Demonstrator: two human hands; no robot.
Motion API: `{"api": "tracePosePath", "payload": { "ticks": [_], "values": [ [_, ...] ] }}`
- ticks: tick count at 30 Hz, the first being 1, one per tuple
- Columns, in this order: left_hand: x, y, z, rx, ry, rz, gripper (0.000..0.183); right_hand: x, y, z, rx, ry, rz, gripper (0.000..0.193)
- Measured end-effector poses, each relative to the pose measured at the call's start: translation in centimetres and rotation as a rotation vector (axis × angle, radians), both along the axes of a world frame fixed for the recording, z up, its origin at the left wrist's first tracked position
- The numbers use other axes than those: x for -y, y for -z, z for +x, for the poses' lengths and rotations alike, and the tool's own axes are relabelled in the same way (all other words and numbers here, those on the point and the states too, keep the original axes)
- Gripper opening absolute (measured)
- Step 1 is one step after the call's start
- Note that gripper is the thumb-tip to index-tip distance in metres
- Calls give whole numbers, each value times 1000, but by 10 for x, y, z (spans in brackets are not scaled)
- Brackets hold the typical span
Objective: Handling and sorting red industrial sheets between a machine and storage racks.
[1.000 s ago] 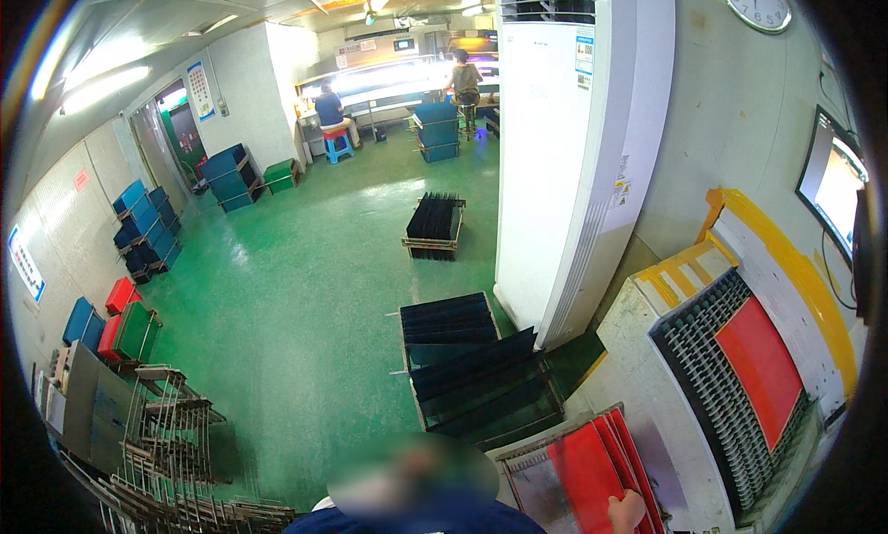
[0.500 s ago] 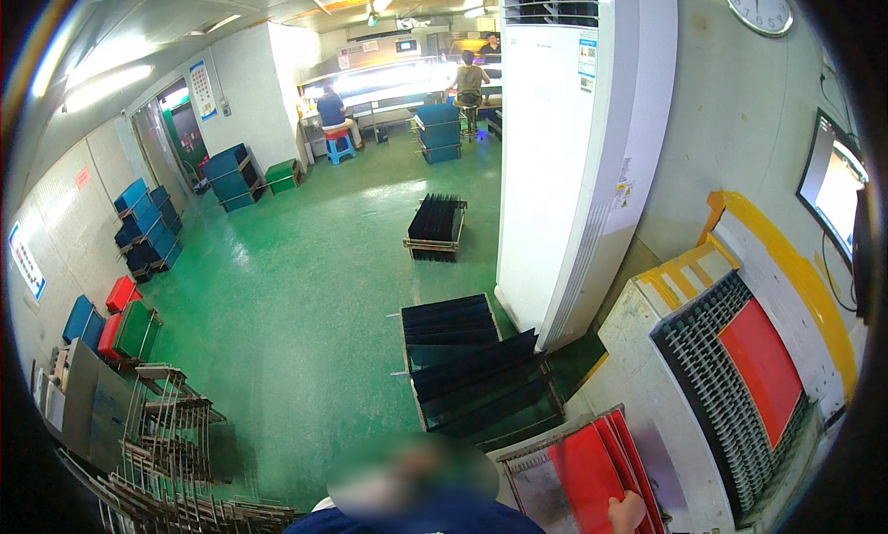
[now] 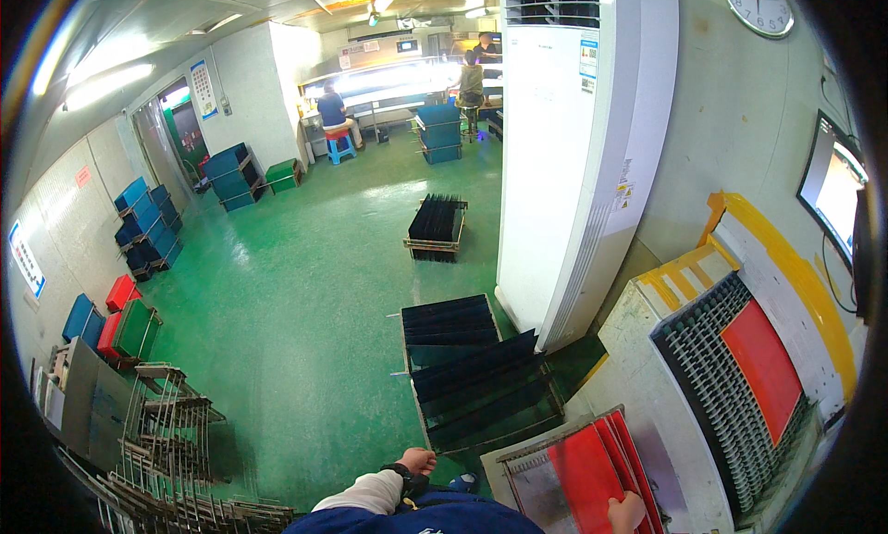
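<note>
Fingers of the right hand are curling at the edge of one of the red sheets, low on the right; tips are hiding, so I cannot tell if they are pinching or just resting. Left hand is closing into a loose fist, nothing showing in it, and is hovering at or just beside the near corner of a rack of dark sheets; contact I cannot tell.

Red sheets are standing on edge, leaning and fanning apart, in a grey rack on the near right. They are looking thin, flat and fairly stiff, probably light one by one, heavier as a bunch. Faces are looking smooth, so likely slippery and easy to scratch. Best hold is probably coming from opposite edges, fingers staying off the face; the fanned gaps are giving room to separate one.

Farther right, another red sheet is lying on a roller bed. Beyond the dark sheets, a white air conditioner is standing on the green floor. Bare metal frames are piling up near left; far off, co-workers are sitting at a lit table.
</note>
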State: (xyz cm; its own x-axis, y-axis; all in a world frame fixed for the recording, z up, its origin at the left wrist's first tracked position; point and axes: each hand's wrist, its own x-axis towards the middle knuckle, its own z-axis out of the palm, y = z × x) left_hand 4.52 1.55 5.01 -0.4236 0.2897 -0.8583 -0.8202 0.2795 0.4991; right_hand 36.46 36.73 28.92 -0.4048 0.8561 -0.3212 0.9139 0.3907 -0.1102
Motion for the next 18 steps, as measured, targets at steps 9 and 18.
{"api": "tracePosePath", "payload": {
  "ticks": [9, 18],
  "values": [
    [-7, -22, 5, 8, -61, 20, 7, -2, 8, 4, 4, -5, 27, 35],
    [-1, 0, 1, 1, 23, -23, 11, -2, 9, 3, 17, -10, 46, 36]
  ]
}}
